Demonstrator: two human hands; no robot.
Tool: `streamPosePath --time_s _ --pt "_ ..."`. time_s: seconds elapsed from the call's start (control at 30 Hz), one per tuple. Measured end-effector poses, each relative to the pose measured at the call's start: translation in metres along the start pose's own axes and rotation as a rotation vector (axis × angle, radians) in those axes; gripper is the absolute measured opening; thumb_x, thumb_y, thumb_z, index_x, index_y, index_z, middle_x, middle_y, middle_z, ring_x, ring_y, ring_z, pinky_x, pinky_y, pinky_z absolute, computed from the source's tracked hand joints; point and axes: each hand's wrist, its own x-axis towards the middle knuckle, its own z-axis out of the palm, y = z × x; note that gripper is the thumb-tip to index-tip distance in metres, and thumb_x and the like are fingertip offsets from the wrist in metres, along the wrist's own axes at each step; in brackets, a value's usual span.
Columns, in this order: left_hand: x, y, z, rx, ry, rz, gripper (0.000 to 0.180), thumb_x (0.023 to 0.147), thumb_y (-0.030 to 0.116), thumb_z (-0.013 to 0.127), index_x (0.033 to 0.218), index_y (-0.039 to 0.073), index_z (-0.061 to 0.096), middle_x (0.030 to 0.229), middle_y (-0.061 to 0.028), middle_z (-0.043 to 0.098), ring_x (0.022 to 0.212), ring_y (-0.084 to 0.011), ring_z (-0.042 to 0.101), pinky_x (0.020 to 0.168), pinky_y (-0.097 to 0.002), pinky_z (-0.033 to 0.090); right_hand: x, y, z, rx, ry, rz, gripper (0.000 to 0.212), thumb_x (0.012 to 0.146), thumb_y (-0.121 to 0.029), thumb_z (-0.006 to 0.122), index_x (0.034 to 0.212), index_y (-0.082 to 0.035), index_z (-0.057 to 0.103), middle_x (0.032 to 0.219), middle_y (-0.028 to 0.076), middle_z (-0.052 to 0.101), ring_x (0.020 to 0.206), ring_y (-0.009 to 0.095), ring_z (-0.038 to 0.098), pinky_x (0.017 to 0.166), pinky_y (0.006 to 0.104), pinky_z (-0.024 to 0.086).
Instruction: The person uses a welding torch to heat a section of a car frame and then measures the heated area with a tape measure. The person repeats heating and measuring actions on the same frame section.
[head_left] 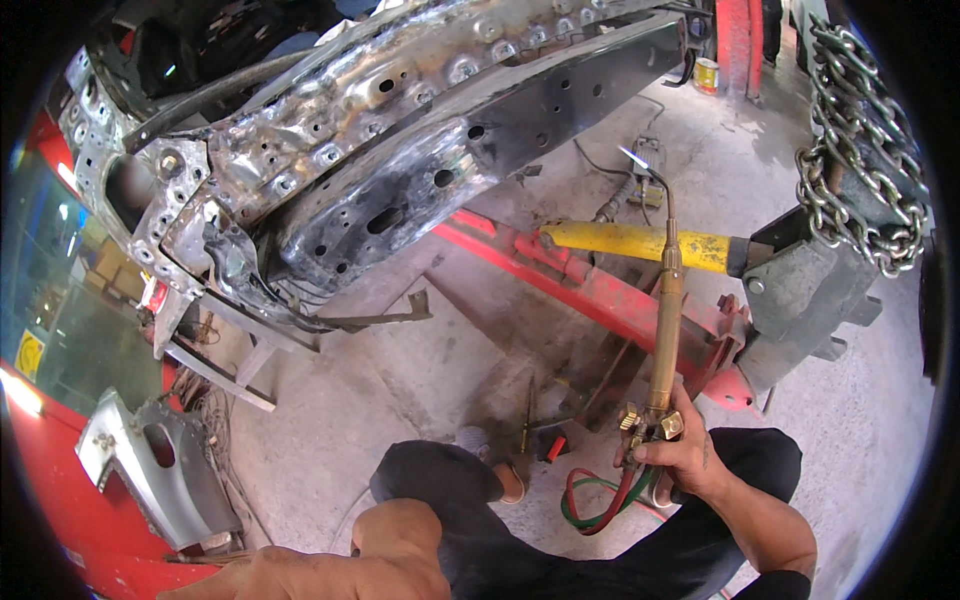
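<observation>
My right hand (680, 450) grips a brass torch (668, 335) upright above the pale floor (305, 430), right of a perforated metal frame (345, 125); my left hand (310, 573), cropped low, I cannot read.

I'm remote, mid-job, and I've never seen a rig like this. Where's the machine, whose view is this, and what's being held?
There is no machine arm: these are a person's two bare hands. The one picture comes from a wide fisheye camera on their head, looking down, so straight edges bend near its rim. The right hand holds a brass torch with red and green hoses; the bright streak at its tip looks like a flame. The left hand is cut off below, so I cannot tell what it holds. Ahead is a metal frame full of holes. Also in view: a red beam, a yellow cylinder, and chains at right.
</observation>
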Motion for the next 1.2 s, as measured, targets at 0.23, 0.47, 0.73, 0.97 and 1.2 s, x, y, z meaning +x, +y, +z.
streamPosePath --time_s 0.23,0.47,0.73,0.97,1.2 --pt "-0.009 0.03 -0.004 0.462 0.118 -0.142 0.032 0.092 0.012 0.064 0.124 0.015 0.065 0.078 -0.0022 0.057 0.054 -0.0133 0.05 0.05 -0.031 0.057 -0.002 -0.011 0.006 0.049 0.006 -0.03 0.093 0.075 0.002 0.07 0.154 -0.007 0.022 0.118 0.013 0.06 0.094 0.027 0.069 0.083 0.0402 0.057" --pt "-0.017 0.0 -0.016 0.828 0.242 -0.068 0.02 0.104 0.006 0.047 0.124 0.001 0.048 0.078 -0.0033 0.041 0.053 -0.0114 0.036 0.044 -0.0281 0.037 -0.005 -0.016 0.002 0.048 0.019 -0.046 0.082 0.077 -0.002 0.071 0.148 -0.002 0.031 0.116 0.009 0.06 0.101 0.019 0.063 0.088 0.0344 0.053" --pt "-0.074 -0.011 -0.063 0.966 0.277 -0.56 0.04 0.101 0.006 0.053 0.141 0.005 0.045 0.079 -0.0077 0.053 0.06 -0.0156 0.052 0.05 -0.029 0.048 -0.007 -0.017 -0.001 0.133 -0.025 -0.097 0.079 0.079 -0.003 0.072 0.146 -0.003 0.03 0.112 0.011 0.059 0.095 0.023 0.066 0.084 0.0388 0.056" --pt "-0.125 -0.006 -0.118 1.217 0.316 -1.077 0.058 0.101 0.001 0.049 0.155 0.007 0.029 0.084 -0.0082 0.059 0.063 -0.0115 0.054 0.057 -0.026 0.048 -0.01 -0.026 0.004 0.217 -0.032 -0.083 0.082 0.081 -0.005 0.077 0.147 -0.004 0.028 0.111 0.011 0.059 0.089 0.024 0.067 0.08 0.04 0.057" --pt "-0.17 0.0 -0.173 1.185 0.441 -1.282 0.063 0.1 0.001 0.05 0.157 0.008 0.026 0.084 -0.0077 0.064 0.061 -0.0094 0.056 0.055 -0.0251 0.048 -0.003 -0.012 -0.006 0.184 0.009 -0.093 0.091 0.078 -0.001 0.076 0.152 -0.007 0.024 0.105 0.011 0.06 0.084 0.025 0.066 0.073 0.0436 0.06"
